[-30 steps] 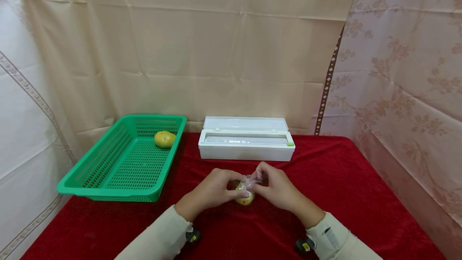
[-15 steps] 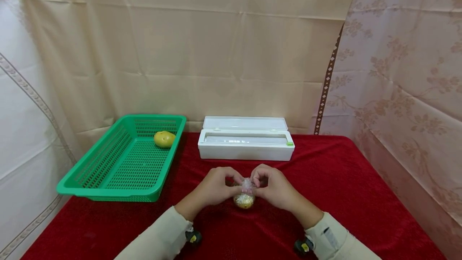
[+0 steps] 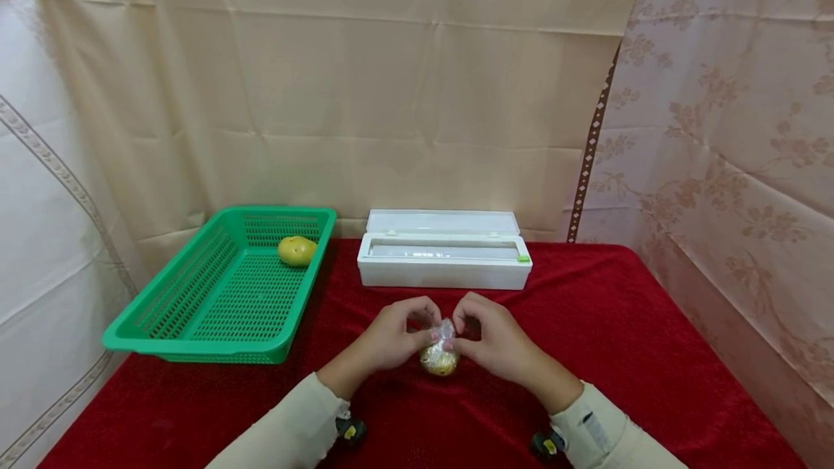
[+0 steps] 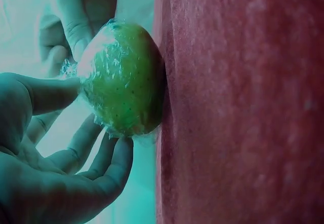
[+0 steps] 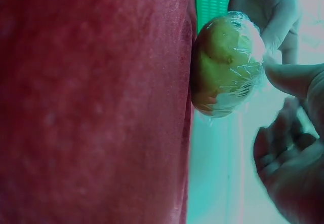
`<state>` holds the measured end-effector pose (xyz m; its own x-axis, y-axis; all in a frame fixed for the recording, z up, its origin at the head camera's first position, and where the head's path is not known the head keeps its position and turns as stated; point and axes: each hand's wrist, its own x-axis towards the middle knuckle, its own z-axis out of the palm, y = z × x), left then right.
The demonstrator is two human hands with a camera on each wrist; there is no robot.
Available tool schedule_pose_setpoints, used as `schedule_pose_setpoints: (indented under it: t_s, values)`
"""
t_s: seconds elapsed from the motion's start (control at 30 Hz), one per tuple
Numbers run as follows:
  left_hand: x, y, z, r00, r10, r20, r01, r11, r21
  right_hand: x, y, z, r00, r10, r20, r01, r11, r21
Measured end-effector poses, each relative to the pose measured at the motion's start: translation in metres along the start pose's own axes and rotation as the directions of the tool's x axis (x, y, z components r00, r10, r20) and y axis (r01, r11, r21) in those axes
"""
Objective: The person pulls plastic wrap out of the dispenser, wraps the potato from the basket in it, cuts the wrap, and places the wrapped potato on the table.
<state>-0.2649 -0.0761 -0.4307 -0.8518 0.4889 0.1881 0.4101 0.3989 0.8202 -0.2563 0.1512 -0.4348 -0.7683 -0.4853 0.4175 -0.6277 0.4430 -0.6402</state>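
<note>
Between the two hands a potato (image 3: 439, 362) in clear cling film rests on the red cloth, its gathered film (image 3: 447, 329) standing up on top. My left hand (image 3: 399, 331) holds the wrapped potato from the left; in the left wrist view its thumb presses the film while fingertips meet the potato's side. From the other side my right hand (image 3: 494, 333) has its thumb and bent forefinger at the gathered film. In the right wrist view that thumb touches the film on the potato (image 5: 228, 64), and the other fingers curl away from it.
A green plastic basket (image 3: 195, 346) stands at the left with one bare potato (image 3: 297, 251) inside. Behind the hands sits a white cling film dispenser (image 3: 445, 276), its lid (image 3: 443, 221) raised. Red cloth (image 3: 619, 353) covers the table; curtains hang behind it.
The hands shift around the film's top, and the fingers spread slightly apart from it. The loose film end, earlier drawn out toward the right hand, now stands upright over the potato.
</note>
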Motion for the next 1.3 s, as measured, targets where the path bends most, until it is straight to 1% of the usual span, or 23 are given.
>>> schedule_pose_setpoints:
  t_s: [0.03,0.1,0.17,0.23,0.3,0.43,0.57,0.67,0.73,0.8,0.93,1.07,1.13,1.23,1.3]
  values:
    - [0.0,0.0,0.0,1.0,0.009,0.002,-0.009,1.0,0.004,0.0,0.0,0.0,0.998,-0.058,0.005,0.058,0.998,-0.003]
    - [0.0,0.001,-0.001,1.0,0.016,0.006,-0.016,1.0,0.018,0.0,-0.001,0.0,0.987,-0.156,0.034,0.156,0.988,-0.008]
    - [-0.001,0.0,-0.002,1.0,0.009,0.007,-0.01,0.999,0.042,-0.001,-0.002,-0.001,0.976,-0.208,0.071,0.21,0.977,-0.027]
    - [-0.001,0.0,-0.003,1.0,-0.004,0.011,0.003,0.998,0.063,0.0,-0.003,-0.003,0.975,-0.195,0.105,0.203,0.977,-0.07]
    - [-0.001,-0.001,-0.005,1.0,-0.005,0.02,0.003,0.996,0.087,0.0,-0.004,-0.005,0.978,-0.157,0.136,0.174,0.977,-0.119]
    - [0.0,-0.002,-0.007,0.998,0.034,0.054,-0.042,0.988,0.148,0.0,-0.007,-0.009,0.975,-0.104,0.195,0.143,0.97,-0.197]
    - [0.0,-0.001,-0.013,0.995,0.053,0.089,-0.074,0.965,0.251,-0.003,-0.011,-0.01,0.964,-0.061,0.259,0.136,0.949,-0.284]
    - [-0.002,0.001,-0.017,0.988,0.055,0.145,-0.1,0.94,0.325,-0.005,-0.012,-0.009,0.958,-0.01,0.286,0.117,0.925,-0.361]
    - [-0.003,0.002,-0.018,0.982,0.066,0.179,-0.128,0.922,0.365,-0.006,-0.012,-0.007,0.955,0.013,0.295,0.106,0.917,-0.384]
    - [-0.004,0.002,-0.017,0.978,0.077,0.193,-0.15,0.906,0.397,-0.006,-0.011,-0.006,0.954,0.023,0.3,0.099,0.917,-0.387]
    - [-0.004,0.002,-0.014,0.979,0.103,0.175,-0.169,0.891,0.421,-0.006,-0.01,-0.005,0.951,0.01,0.308,0.109,0.923,-0.368]
    - [-0.003,0.0,-0.014,0.98,0.124,0.154,-0.177,0.895,0.409,-0.006,-0.009,-0.006,0.949,0.008,0.314,0.11,0.928,-0.356]
    - [-0.003,-0.001,-0.015,0.981,0.13,0.145,-0.178,0.898,0.402,-0.005,-0.008,-0.008,0.945,0.018,0.328,0.097,0.939,-0.331]
    - [-0.003,-0.002,-0.015,0.982,0.126,0.138,-0.171,0.906,0.388,-0.004,-0.004,-0.014,0.932,0.035,0.36,0.064,0.963,-0.261]
    - [-0.003,-0.002,-0.016,0.984,0.115,0.133,-0.158,0.912,0.38,-0.004,0.001,-0.019,0.923,0.045,0.382,0.033,0.98,-0.196]
